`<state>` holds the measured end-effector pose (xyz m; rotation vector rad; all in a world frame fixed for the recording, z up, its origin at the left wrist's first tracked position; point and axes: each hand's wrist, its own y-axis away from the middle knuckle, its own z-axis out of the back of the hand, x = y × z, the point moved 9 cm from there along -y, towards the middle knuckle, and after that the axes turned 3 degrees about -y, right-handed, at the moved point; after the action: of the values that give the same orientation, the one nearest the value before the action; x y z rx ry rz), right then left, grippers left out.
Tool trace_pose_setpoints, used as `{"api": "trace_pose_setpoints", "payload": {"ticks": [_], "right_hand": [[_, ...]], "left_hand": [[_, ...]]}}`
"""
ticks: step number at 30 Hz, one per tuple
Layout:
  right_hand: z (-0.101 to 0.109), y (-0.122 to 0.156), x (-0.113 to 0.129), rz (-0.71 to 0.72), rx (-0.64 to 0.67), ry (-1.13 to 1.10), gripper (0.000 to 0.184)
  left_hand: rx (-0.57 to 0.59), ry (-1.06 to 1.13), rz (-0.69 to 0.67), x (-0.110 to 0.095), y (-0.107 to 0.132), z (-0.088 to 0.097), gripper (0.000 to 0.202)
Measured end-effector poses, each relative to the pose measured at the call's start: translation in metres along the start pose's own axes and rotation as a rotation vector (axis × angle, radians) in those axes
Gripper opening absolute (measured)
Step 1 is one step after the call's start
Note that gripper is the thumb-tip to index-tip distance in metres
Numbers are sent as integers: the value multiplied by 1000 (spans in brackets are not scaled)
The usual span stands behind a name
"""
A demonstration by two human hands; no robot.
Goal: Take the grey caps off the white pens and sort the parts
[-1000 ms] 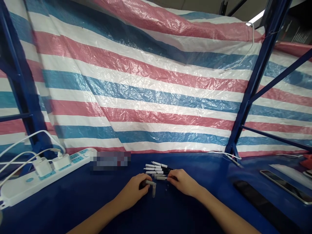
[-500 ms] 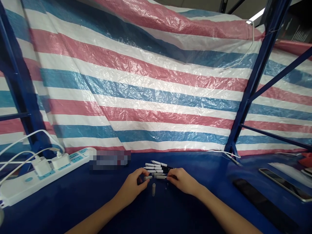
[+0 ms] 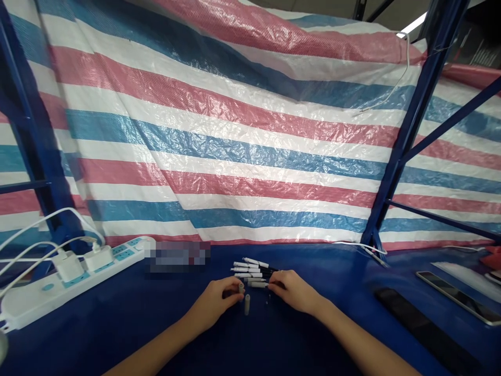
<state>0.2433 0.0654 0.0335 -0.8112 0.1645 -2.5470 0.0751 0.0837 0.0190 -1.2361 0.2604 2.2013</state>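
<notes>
My left hand point(image 3: 223, 293) is closed in a pinch on a small grey pen cap point(image 3: 241, 288), held roughly upright. Just to its right, a second short grey tube point(image 3: 247, 305), much like the cap, stands on the blue tabletop. My right hand point(image 3: 290, 290) has its thumb and fingertips closed at the right end of a grey-barrelled pen point(image 3: 257, 284), which lies sideways between the hands. Behind it are another grey pen with a pointed tip point(image 3: 256, 280) and several white pens point(image 3: 248, 270) in a loose bundle.
At the left lies a white power strip point(image 3: 39, 297) with plugs and cables. A phone point(image 3: 457, 295) and a long black object point(image 3: 422, 326) rest on the right of the blue table point(image 3: 156, 324). Tiny bits point(image 3: 267, 300) lie near my right hand. Striped sheeting point(image 3: 235, 156) hangs behind.
My left hand has shifted slightly right, and the cap in it has turned from lying sideways to upright. My right hand has stayed in place.
</notes>
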Motion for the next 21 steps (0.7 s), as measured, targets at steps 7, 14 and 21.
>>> {"api": "trace_pose_setpoints", "payload": {"ticks": [7,14,21], "right_hand": [[4,-2,1,-4,-47,-3,20],[4,-1,-3,-27,-62,-9,17],[7,-1,0,-21,-84,-29,15]], "left_hand": [[31,5,6,-6,3,-4,21],[36,-13,25,-5,2,-5,18],[-1,-104,20,0,1,-2,24]]}}
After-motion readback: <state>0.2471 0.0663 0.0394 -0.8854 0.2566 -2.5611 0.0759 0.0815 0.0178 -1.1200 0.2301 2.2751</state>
